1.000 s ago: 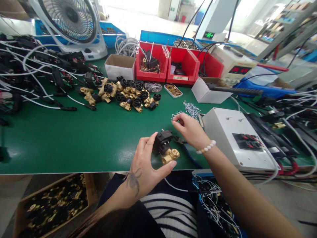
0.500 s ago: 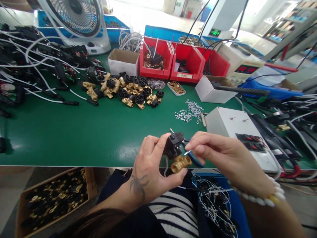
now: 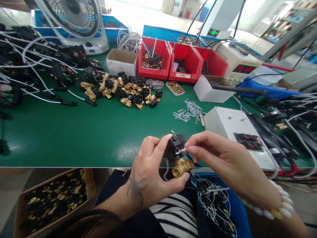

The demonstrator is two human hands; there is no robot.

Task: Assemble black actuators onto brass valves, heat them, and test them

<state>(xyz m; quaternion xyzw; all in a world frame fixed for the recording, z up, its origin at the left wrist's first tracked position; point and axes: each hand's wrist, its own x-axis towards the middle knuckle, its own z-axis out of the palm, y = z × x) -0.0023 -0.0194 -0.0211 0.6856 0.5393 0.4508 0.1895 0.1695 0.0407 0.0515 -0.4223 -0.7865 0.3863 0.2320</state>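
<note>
My left hand point(image 3: 151, 168) grips a small valve point(image 3: 177, 155) with a black plastic top and a brass body, held over the near edge of the green table point(image 3: 74, 132). My right hand point(image 3: 218, 158) pinches a thin metal clip point(image 3: 181, 150) against the black top of the valve. A scatter of the same metal clips point(image 3: 188, 110) lies on the table just beyond my hands. A heap of brass and black valve parts point(image 3: 128, 91) sits further back at centre.
A white box with sockets point(image 3: 235, 132) stands right of my hands. Red bins point(image 3: 183, 61), cardboard boxes point(image 3: 121, 61) and a fan point(image 3: 76, 23) line the back. Wired black parts point(image 3: 37, 69) cover the left. A carton of valves point(image 3: 49, 198) sits below the table edge, a blue bin of wires point(image 3: 215, 201) by my lap.
My right hand came back from the clip pile with a clip and brought it to the valve's black top. The left hand kept hold of the valve, drawing it nearer.
</note>
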